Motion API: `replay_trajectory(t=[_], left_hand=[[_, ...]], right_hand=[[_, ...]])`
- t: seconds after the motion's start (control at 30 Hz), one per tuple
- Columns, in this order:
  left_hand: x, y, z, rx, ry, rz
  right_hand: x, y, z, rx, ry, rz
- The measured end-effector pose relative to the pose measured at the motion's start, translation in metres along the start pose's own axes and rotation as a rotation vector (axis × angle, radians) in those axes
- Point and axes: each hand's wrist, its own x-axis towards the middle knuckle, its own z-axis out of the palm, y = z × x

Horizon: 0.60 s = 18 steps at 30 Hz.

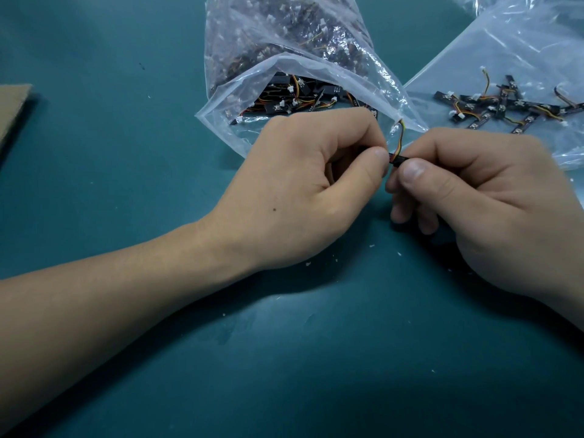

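Note:
Between my two hands is a small black strip part [398, 160] with a short red, yellow and black wire [400, 139] rising from it. My left hand [303, 188] pinches its left end between thumb and curled fingers. My right hand [480, 197] pinches its right end the same way. Most of the part is hidden by my fingertips. Both hands are low over the teal mat [126, 153], just in front of an open clear plastic bag [284, 61] full of the same black parts with wires.
To the right, several black parts with wires [508, 109] lie loose on a flat clear plastic bag [505, 52]. A piece of brown cardboard [12, 109] lies at the left edge. Small white crumbs dot the mat near my hands.

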Motion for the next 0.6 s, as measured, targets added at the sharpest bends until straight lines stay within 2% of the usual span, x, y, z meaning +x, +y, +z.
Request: replay_trajectory(t=[0.6], left_hand=[[0.0001, -0.0013, -0.0012, 0.013, -0.052, -0.006]], right_hand=[[0.0015, 0.0003, -0.0013, 0.007, -0.018, 0.03]])
